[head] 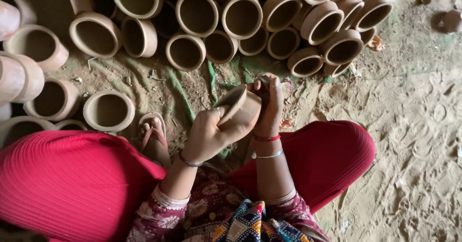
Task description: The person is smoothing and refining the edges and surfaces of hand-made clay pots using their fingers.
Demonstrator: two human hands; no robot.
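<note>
The left hand (206, 137) is gripping a tilted clay pot (239, 108); the right hand (269, 104) is pinching a dark lump (263, 84) against its rim.

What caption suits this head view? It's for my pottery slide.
Left hand cradles a clay pot; right hand works its rim.
</note>
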